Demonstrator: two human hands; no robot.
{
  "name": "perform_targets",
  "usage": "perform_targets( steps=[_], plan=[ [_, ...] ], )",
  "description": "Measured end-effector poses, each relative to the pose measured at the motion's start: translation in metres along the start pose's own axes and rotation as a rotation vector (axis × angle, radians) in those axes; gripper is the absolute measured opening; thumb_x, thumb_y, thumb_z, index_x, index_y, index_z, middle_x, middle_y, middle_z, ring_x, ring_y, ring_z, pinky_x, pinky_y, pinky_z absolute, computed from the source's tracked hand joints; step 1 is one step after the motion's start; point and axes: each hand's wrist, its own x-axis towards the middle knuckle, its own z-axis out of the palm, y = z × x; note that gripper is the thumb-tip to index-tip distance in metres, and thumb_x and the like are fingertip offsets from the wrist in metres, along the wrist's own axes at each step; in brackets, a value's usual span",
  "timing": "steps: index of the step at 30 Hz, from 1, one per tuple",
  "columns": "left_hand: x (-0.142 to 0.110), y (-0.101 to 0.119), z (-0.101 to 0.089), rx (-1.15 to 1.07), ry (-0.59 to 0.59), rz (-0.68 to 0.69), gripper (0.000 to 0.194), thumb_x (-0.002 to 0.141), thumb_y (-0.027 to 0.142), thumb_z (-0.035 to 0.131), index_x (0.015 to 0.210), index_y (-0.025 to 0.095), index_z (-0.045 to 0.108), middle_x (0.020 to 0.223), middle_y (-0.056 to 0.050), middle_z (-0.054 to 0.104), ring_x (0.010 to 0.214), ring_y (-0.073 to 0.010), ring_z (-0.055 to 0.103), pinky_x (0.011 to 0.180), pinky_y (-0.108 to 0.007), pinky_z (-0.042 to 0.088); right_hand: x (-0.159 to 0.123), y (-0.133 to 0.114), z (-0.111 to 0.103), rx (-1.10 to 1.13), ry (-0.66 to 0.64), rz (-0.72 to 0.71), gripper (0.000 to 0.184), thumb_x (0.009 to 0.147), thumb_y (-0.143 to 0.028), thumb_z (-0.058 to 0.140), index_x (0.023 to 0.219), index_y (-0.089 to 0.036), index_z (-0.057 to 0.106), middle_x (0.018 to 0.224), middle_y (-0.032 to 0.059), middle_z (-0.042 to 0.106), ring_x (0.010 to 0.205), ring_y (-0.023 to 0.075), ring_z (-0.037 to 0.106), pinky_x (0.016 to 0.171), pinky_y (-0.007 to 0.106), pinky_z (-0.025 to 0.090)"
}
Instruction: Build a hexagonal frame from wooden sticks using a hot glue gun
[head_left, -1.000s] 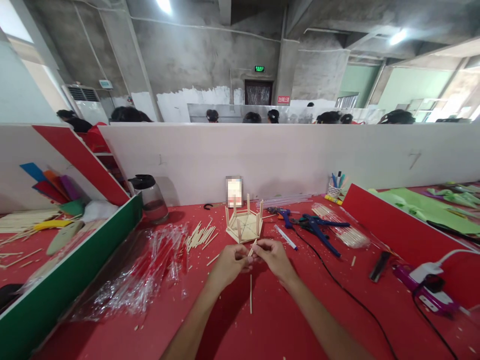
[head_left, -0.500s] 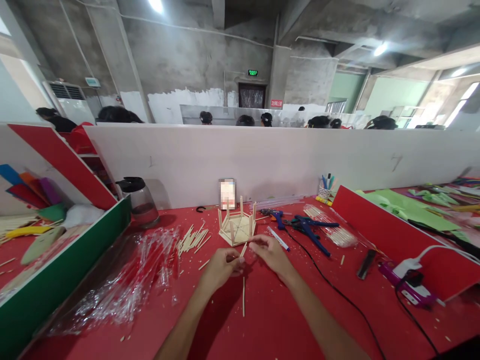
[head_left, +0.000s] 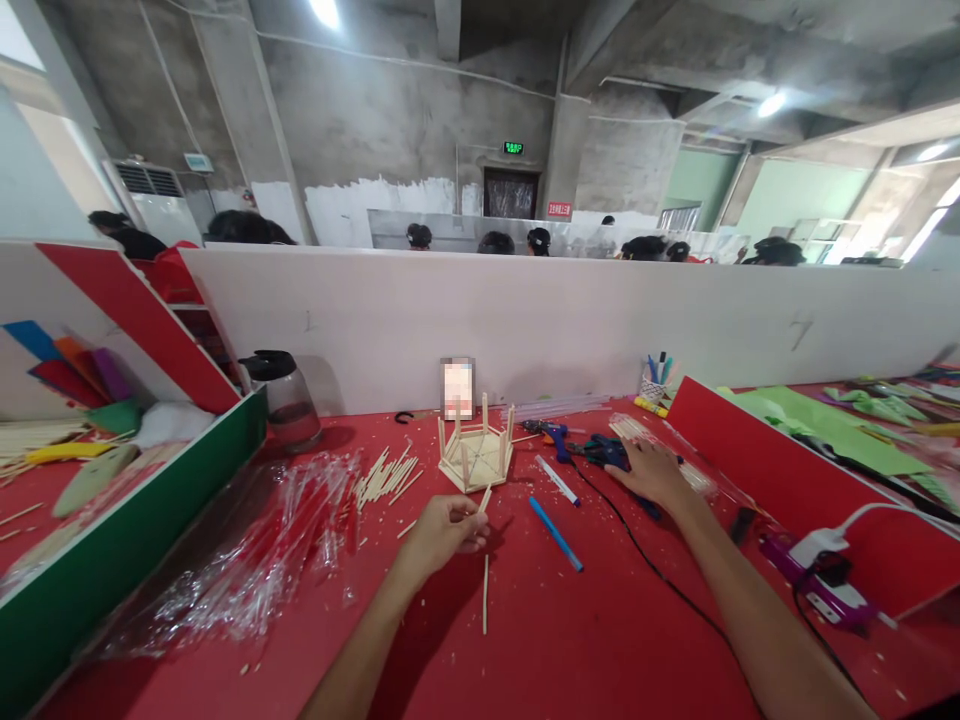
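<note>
My left hand (head_left: 444, 530) pinches a short wooden stick (head_left: 484, 498) just in front of a small hexagonal stick frame (head_left: 475, 452) on the red table (head_left: 570, 640). My right hand (head_left: 651, 470) lies over the dark blue glue gun (head_left: 606, 452) to the right, fingers curled around it. A blue pen (head_left: 556, 533) lies between the hands, a white pen (head_left: 556, 479) beyond it. One long stick (head_left: 485, 594) lies below my left hand.
Loose sticks (head_left: 386, 475) and clear plastic wrappers (head_left: 262, 550) lie at left beside a green-edged divider (head_left: 127, 560) and a glass jar (head_left: 289, 400). A black cord (head_left: 660, 575), purple tool (head_left: 821, 580), red board (head_left: 780, 470) and pen cup (head_left: 652, 385) are right. People sit behind the white partition (head_left: 525, 320).
My right hand left the stick and reached right onto the glue gun. A blue pen now lies between the hands. The left hand keeps the stick.
</note>
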Motion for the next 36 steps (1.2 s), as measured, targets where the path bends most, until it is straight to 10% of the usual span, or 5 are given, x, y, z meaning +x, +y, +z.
perform_targets(
  steps=[12, 21, 36],
  plan=[
    [-0.002, 0.003, -0.001, -0.059, 0.003, 0.017, 0.038, 0.058, 0.048, 0.081, 0.064, 0.016, 0.060, 0.064, -0.001, 0.069, 0.057, -0.0144, 0.064, 0.063, -0.028, 0.054, -0.023, -0.018, -0.037, 0.180, 0.077, -0.228, 0.051, 0.096, -0.038, 0.042, 0.136, -0.009, 0.052, 0.128, 0.0228, 0.059, 0.118, 0.0336, 0.056, 0.099, 0.041, 0.041],
    [-0.011, 0.012, -0.003, -0.132, -0.028, 0.018, 0.046, 0.055, 0.054, 0.083, 0.069, 0.015, 0.062, 0.069, -0.003, 0.071, 0.061, -0.0141, 0.066, 0.066, -0.028, 0.054, -0.066, -0.101, -0.069, 0.717, -0.233, -0.586, 0.045, 0.095, -0.046, 0.044, 0.129, -0.022, 0.062, 0.133, 0.0096, 0.063, 0.120, 0.0292, 0.058, 0.099, 0.037, 0.044],
    [-0.011, 0.016, -0.007, -0.127, -0.055, -0.034, 0.043, 0.056, 0.050, 0.086, 0.066, 0.014, 0.065, 0.067, -0.003, 0.072, 0.057, -0.0131, 0.064, 0.071, -0.031, 0.055, -0.059, -0.130, -0.071, 0.797, -0.256, -0.637, 0.047, 0.096, -0.047, 0.045, 0.122, -0.016, 0.067, 0.108, 0.0118, 0.074, 0.095, 0.0255, 0.067, 0.084, 0.035, 0.049]
  ],
)
